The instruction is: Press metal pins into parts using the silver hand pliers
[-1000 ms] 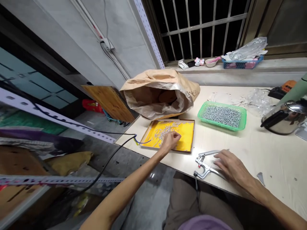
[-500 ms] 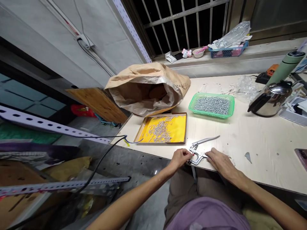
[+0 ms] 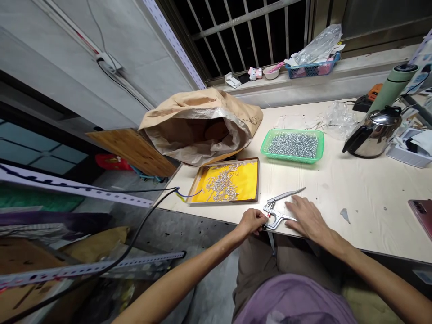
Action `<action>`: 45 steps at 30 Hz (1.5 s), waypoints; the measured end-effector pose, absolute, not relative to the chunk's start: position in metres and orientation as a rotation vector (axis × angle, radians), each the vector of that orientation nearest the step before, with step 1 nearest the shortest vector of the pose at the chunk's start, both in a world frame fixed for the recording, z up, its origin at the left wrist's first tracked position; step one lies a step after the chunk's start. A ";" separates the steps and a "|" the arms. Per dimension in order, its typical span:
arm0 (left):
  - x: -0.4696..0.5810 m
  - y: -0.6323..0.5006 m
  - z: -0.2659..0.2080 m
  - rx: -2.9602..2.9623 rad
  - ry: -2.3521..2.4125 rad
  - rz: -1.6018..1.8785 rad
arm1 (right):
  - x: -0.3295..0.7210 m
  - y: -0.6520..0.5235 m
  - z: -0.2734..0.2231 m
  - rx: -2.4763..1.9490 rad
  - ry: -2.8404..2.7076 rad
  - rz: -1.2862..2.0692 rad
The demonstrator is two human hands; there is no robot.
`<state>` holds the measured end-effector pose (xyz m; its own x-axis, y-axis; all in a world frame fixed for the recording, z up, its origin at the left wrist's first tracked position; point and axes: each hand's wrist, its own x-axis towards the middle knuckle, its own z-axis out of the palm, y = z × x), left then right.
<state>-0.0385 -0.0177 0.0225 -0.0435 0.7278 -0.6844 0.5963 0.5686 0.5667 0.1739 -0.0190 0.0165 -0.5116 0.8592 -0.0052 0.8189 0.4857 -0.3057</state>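
Note:
Silver spring-loaded pliers [image 3: 277,218] with a C-shaped jaw lie at the table's front edge, their two handles spread to the right. At the jaw end, my left hand [image 3: 251,221] is closed in a pinch. What its fingertips hold is too small to make out; a bit of red shows beside them in the jaw. My right hand [image 3: 308,219] has its fingers apart over the end of the lower handle, not wrapped round it. Behind the pliers, a shallow box lined in yellow [image 3: 248,180] holds many small silver metal pins [image 3: 224,185].
A green plastic basket [image 3: 266,154] full of small metal parts stands farther back. A large open paper sack [image 3: 248,118] lies behind the box. To the right are a kettle [image 3: 374,135], a green flask [image 3: 393,87] and a phone [image 3: 423,216]. A black cable [image 3: 148,218] crosses at left.
My right hand has lifted and spread its fingers slightly by the lower handle. My left hand keeps its pinch at the jaw. The view has shifted a little to the right.

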 end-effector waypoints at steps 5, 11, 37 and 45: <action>-0.036 -0.020 0.026 1.091 1.758 0.165 | 0.178 0.006 0.016 -1.464 -2.713 0.308; -0.033 -0.020 0.028 1.082 1.781 0.156 | 0.170 0.005 0.032 -1.540 -2.728 0.341; 0.004 0.018 0.026 2.596 1.094 -0.100 | 0.174 -0.009 0.043 -1.619 -2.735 0.308; 0.006 0.027 0.021 2.479 1.105 -0.072 | 0.174 -0.001 0.039 -1.642 -2.771 0.418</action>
